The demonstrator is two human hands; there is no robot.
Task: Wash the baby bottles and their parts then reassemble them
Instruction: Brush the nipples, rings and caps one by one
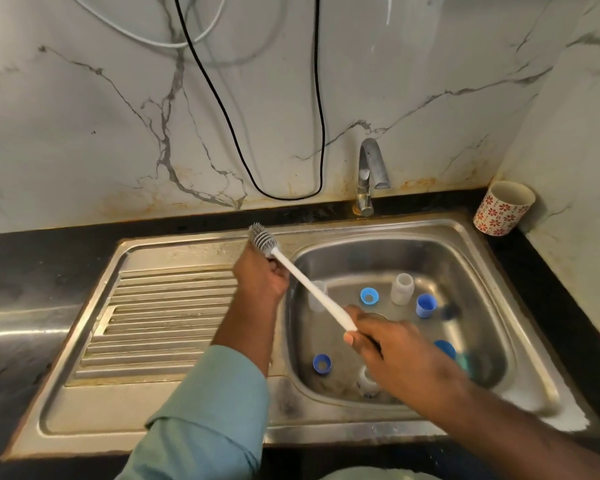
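Note:
My right hand point(388, 351) grips the white handle of a bottle brush point(305, 284) over the steel sink basin point(475, 271). Its grey bristle head points up-left, where my left hand point(262, 277) is curled just below the bristles; what its fingers hold is hidden. In the basin stands a clear baby bottle point(402, 289), with another clear bottle point(317, 299) partly behind the brush handle. Blue collar rings lie at back point(369, 295) and front left point(322, 364). A blue cap point(426, 305) sits at right. A clear part point(368, 381) lies under my right wrist.
The faucet point(369, 178) stands behind the basin. A ribbed steel drainboard point(160, 317) lies left of it. A floral cup point(503, 207) sits in the back right corner on the black counter. A black cable point(243, 150) hangs down the marble wall. More blue parts point(445, 348) lie beyond my right hand.

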